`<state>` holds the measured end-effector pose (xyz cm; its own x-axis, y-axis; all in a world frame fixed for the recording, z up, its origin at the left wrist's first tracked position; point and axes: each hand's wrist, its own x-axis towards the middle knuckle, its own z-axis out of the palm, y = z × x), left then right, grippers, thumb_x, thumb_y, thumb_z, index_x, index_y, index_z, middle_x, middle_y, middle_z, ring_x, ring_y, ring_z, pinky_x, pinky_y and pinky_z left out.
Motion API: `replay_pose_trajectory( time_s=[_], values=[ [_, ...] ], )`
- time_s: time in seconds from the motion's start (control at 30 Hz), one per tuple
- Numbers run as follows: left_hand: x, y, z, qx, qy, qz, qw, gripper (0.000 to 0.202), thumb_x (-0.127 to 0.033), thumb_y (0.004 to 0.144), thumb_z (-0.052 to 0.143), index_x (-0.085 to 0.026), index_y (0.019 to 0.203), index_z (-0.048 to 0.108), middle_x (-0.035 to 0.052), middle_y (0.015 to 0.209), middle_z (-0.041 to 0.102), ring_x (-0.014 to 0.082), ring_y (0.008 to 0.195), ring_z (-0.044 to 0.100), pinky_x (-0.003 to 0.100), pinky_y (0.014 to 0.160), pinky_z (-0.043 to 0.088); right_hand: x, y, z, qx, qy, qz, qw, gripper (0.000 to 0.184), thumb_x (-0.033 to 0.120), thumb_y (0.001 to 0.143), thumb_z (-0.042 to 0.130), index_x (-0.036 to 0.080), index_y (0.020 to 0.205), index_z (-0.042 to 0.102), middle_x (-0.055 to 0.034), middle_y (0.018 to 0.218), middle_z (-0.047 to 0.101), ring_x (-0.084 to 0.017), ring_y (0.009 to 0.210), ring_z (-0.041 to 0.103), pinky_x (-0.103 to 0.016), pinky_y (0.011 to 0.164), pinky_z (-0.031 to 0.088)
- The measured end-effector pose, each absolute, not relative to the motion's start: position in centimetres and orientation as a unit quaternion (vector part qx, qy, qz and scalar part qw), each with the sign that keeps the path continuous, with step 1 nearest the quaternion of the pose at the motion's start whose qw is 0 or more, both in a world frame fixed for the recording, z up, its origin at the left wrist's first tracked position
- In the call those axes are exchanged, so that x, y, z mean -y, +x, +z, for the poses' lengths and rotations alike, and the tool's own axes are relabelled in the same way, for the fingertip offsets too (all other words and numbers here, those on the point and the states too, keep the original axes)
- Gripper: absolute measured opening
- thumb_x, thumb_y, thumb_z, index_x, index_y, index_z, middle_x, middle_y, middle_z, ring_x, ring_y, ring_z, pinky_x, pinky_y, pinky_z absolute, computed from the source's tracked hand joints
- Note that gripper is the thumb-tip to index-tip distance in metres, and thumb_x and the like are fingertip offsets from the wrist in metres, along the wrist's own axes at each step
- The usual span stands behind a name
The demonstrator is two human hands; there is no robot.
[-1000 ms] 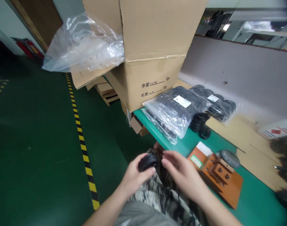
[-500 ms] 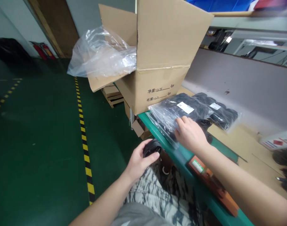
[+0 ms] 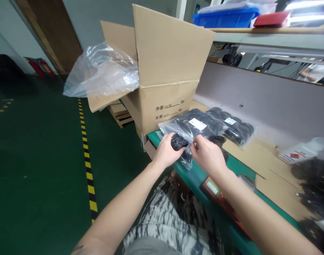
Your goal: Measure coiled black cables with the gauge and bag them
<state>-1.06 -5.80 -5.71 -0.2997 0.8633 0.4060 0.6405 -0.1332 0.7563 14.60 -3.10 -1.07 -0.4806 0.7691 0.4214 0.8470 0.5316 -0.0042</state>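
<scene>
My left hand (image 3: 165,150) is wrapped around a black ribbed coil (image 3: 178,142), over the bench's near edge by the carton. Just right of it, my right hand (image 3: 208,152) is closed at the loose edge of a clear plastic bag (image 3: 167,126); its fingertips are partly hidden. Black coils fill that bag, and a white label (image 3: 197,124) lies on top. Behind it is a second filled bag (image 3: 240,131), also labelled. A loose black coil (image 3: 218,140) sits beyond my right hand.
An open carton (image 3: 167,99) stands at the bench's far end, a plastic liner (image 3: 103,74) hanging out. An orange-brown tool with a green label (image 3: 212,187) lies along the green bench edge (image 3: 188,180). A white bottle (image 3: 302,150) and black cables (image 3: 316,187) are at right.
My left hand has brought the black coil up and right, from beside the bench to the bag's edge. My right hand stays by the bag, its fingers more curled. The view has shifted slightly.
</scene>
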Motion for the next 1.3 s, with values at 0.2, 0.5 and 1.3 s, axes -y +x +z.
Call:
replay_pose_trajectory(
  time_s=[0.2,0.5,1.3],
  values=[
    [3.2,0.0,-5.0,-0.646,0.608,0.446,0.120,0.063,-0.025,0.072,0.074,-0.016,0.131,0.051,0.0145,0.128,0.056,0.0310,0.123,0.055,0.042,0.105,0.045,4.5,13.2,-2.0,0.819,-0.508,-0.068,0.257,0.012,0.019,0.087,0.055,0.019,0.076,0.054,-0.0044,0.070,0.065,-0.020,0.064,0.060,-0.028,0.054,0.026],
    [2.5,0.4,-5.5,-0.646,0.639,0.403,0.113,0.068,-0.027,0.074,0.071,-0.017,0.136,0.046,0.0152,0.130,0.054,0.0322,0.127,0.051,0.047,0.106,0.042,6.1,13.5,-4.9,0.754,-0.530,0.019,0.388,0.003,0.020,0.088,0.055,0.019,0.089,0.057,-0.0044,0.081,0.062,-0.022,0.078,0.058,-0.029,0.066,0.039],
    [0.6,1.0,-5.6,-0.561,0.755,0.315,0.127,0.079,-0.026,0.082,0.064,-0.018,0.150,0.023,0.0187,0.152,0.031,0.0334,0.143,0.030,0.054,0.115,0.026,5.4,11.9,-7.9,0.629,-0.421,0.108,0.644,0.020,0.017,0.094,0.047,0.020,0.077,0.058,-0.0031,0.069,0.057,-0.019,0.067,0.053,-0.031,0.063,0.042]
  ],
)
